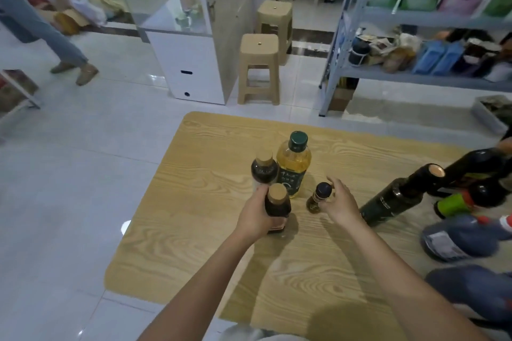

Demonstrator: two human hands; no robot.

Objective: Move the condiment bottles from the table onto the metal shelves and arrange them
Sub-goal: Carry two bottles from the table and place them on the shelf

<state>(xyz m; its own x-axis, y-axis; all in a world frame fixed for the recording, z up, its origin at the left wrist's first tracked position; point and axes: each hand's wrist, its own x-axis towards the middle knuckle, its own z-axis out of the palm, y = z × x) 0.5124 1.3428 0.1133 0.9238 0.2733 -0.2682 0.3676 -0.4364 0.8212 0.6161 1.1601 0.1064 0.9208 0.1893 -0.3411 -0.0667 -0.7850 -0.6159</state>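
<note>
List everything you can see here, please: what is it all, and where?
Table: one, light wood, centre.
Dark sauce bottles: two, tan caps, mid-table.
Oil bottle: one, yellow, green cap, behind them.
Small bottle: one, dark cap, at right fingertips.
Dark green bottle: one, table's right.
More bottles: several, blurred, right edge.
Stools: two, beige, beyond table.
Glass cabinet: one, white.
Metal shelves: grey, stocked, upper right.
Left hand: gripping nearer sauce bottle.
Right hand: open, reaching.
</note>
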